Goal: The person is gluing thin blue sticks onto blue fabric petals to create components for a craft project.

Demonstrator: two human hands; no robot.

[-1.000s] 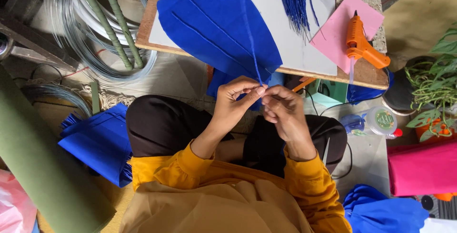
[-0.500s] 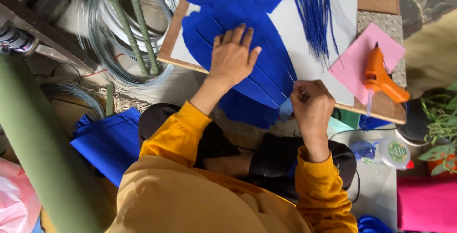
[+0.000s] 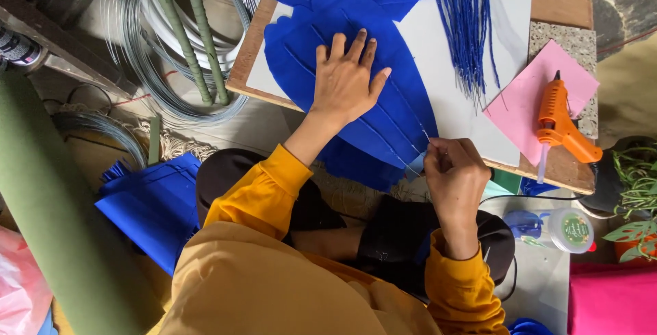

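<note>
Two hands on the blue felt leaf lying on our board: our left hand presses it, fingers spread flat; our right hand pinches its lower tip. Beyond, a labelled round white jar sits below the orange glue gun; what the pinch grips is too small to tell.

We note two labelled containers. A clear plastic jar lies on its side on the floor, just below the board's right corner; its round white lid faces us and carries a green circular label. At the upper left edge, a dark spray can shows a white printed label, partly cut off.
</note>
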